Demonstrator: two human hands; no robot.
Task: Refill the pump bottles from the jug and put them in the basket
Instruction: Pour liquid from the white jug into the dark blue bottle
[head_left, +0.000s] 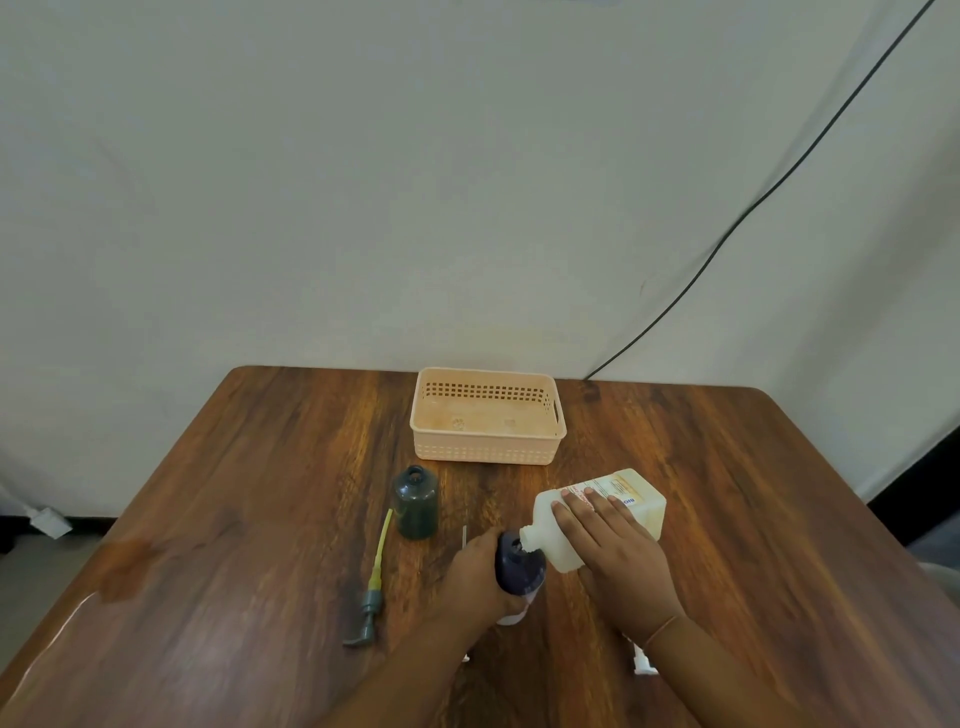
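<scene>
Both hands busy, jug (597, 514) under R hand (618, 551), prob. pouring

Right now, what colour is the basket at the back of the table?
Pale peach basket, with small perforated holes along its walls; the head view shows it clearly.

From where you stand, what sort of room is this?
Probably a plain indoor workroom set up for a tabletop chore, though I can't be sure: a bare wooden table against a blank pale wall, a loose black cable, and one empty basket.
</scene>
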